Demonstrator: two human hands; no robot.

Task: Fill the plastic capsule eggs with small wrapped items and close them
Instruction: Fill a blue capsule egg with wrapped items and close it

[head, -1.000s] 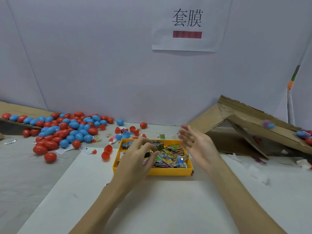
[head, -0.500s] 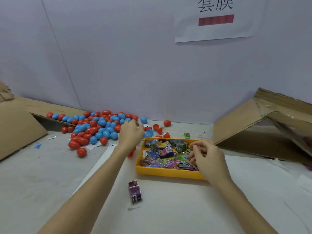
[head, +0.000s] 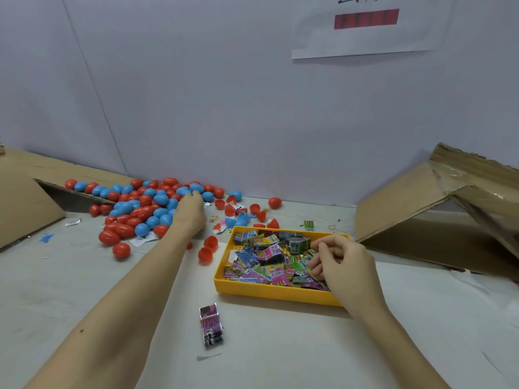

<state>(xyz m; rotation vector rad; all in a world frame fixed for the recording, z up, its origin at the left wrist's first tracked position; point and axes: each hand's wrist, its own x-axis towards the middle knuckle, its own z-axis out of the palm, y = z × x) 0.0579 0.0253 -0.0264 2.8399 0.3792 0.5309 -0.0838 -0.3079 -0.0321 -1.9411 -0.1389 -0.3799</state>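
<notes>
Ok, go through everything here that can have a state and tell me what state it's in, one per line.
Left hand: reaching into the egg pile, grip hidden.
Right hand: fingers curled, pinching among the packets.
Yellow tray: open-topped, holding wrapped packets.
Egg pile: mostly closed eggs.
Red halves: separated, lying open.
Loose packet: lying outside the tray.

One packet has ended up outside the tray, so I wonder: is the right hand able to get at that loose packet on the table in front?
Probably yes. The loose packet lies alone on open table, nearer the person than the yellow tray, with nothing over it. The right hand is busy among the tray's packets.
</notes>
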